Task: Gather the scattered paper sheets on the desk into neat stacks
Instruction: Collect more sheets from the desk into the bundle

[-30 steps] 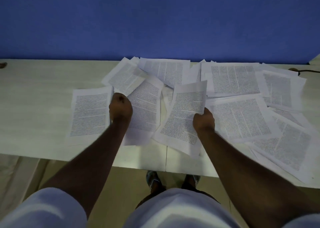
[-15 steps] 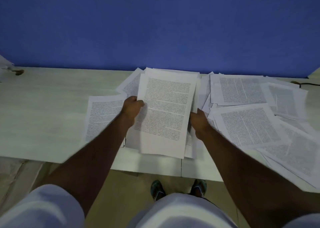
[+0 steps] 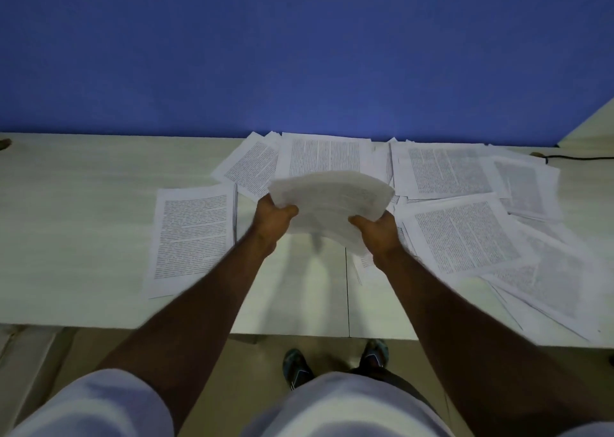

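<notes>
A bundle of paper sheets [image 3: 332, 200] hangs above the pale desk [image 3: 79, 224], bowed and blurred, its near face blank. My left hand [image 3: 270, 220] grips its left edge and my right hand [image 3: 378, 234] grips its right edge. One printed sheet [image 3: 192, 240] lies flat just left of my left arm. Two printed sheets [image 3: 252, 164] [image 3: 325, 156] lie behind the bundle near the wall. Several overlapping printed sheets [image 3: 465, 234] spread across the desk's right side, some hanging over the front edge.
A blue wall [image 3: 299, 54] rises straight behind the desk. A dark cable [image 3: 561, 157] runs along the back right. A seam [image 3: 347, 293] splits the desk top below the bundle. My feet [image 3: 335, 363] stand on the floor by the front edge.
Both hands have lifted the gathered sheets off the desk and tipped them up and away, so the printed face no longer shows. The view has shifted slightly.
</notes>
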